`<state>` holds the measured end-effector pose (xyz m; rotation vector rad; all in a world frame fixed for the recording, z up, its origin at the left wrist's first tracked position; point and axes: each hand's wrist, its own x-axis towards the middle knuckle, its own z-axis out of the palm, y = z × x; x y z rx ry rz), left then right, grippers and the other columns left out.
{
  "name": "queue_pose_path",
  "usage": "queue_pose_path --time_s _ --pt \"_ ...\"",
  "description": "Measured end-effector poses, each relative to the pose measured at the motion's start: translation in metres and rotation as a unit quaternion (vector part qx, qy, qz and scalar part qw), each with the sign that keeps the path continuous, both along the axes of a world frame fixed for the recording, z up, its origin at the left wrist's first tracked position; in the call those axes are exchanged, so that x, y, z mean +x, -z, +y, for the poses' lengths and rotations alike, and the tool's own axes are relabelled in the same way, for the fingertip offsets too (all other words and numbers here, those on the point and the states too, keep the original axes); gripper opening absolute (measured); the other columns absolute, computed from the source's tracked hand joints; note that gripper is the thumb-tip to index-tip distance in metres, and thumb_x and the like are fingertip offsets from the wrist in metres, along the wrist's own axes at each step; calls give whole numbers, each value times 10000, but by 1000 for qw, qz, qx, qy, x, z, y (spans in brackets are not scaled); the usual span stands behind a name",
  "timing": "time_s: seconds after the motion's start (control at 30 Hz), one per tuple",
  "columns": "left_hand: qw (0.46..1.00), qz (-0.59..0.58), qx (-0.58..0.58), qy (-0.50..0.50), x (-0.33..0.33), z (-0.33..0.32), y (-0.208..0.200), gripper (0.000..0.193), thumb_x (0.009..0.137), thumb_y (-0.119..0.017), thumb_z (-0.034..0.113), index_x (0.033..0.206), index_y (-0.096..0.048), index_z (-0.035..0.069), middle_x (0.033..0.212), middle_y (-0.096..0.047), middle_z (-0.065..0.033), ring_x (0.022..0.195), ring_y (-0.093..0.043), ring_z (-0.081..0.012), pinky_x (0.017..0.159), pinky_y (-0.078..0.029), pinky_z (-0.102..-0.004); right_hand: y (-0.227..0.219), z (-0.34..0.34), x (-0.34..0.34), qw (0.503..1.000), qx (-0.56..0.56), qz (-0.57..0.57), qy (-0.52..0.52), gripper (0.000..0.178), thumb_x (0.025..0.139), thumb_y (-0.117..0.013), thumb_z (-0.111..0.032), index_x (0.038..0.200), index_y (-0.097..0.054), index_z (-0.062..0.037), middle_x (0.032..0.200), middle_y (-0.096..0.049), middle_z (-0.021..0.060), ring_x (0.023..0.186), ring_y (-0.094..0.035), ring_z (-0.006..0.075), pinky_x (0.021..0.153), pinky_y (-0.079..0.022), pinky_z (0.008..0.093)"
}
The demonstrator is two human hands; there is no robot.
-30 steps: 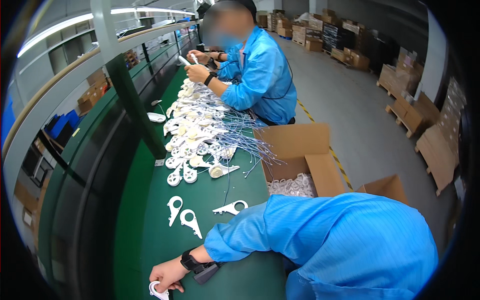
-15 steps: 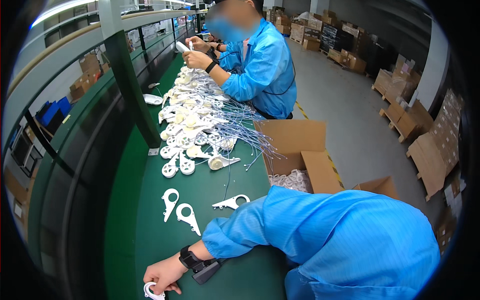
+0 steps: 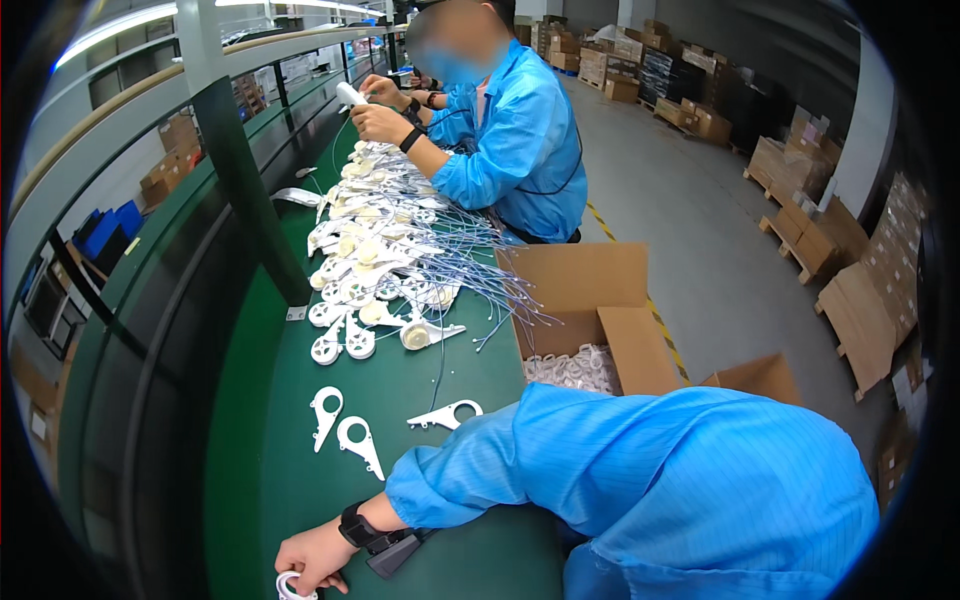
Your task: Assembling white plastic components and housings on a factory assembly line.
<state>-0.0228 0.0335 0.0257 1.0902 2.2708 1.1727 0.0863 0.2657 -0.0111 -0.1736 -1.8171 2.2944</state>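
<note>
My right hand (image 3: 312, 556), wearing a black wrist strap (image 3: 358, 527), reaches across the green table at the lower edge. Its fingers are closed on a white ring-shaped plastic part (image 3: 290, 584), which the picture's edge partly cuts off. Beyond my forearm lie three flat white teardrop-shaped plastic pieces with round holes: one piece (image 3: 325, 417) at the left, another (image 3: 360, 446) beside it, and a third (image 3: 446, 414) near my sleeve. My left hand is out of the picture.
A heap of white plastic parts with thin wires (image 3: 400, 240) covers the far table. An open cardboard box (image 3: 640, 350) holding white rings stands at the table's right edge. A co-worker in blue (image 3: 510, 140) holds a white part. A green post (image 3: 255, 195) rises at left.
The whole view has shifted slightly, moving the table and its parts left in the picture. My right hand keeps its grip on the ring-shaped part, now lower and further left in view.
</note>
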Motion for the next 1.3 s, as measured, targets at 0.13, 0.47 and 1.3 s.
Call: queue_pose_path --time_s 0.13,0.47,1.3 --pt "1000 -11 11 -16 1 -2 1 96 855 -527 4 904 -590 56 830 -542 -50 775 -477 -158 740 -409 -280 -2 -2 -1 1000 -1 5 -10 170 897 -644 -170 912 -603 -6 639 -564 46 520 -573 108 481 -541 276" --pt "1000 2 -2 -10 2 -2 -3 66 871 -548 33 905 -595 65 818 -536 -42 768 -481 -155 724 -413 -280 -23 -7 12 1000 -13 -12 3 207 806 -597 -59 960 -506 44 578 -556 96 443 -572 155 400 -525 289" --pt "1000 -6 -4 5 0 1 -2 74 871 -525 26 900 -582 61 816 -525 -44 773 -475 -153 728 -409 -282 1 0 0 1000 5 -19 -2 168 898 -642 -163 960 -604 -12 654 -579 54 530 -582 111 486 -536 268"
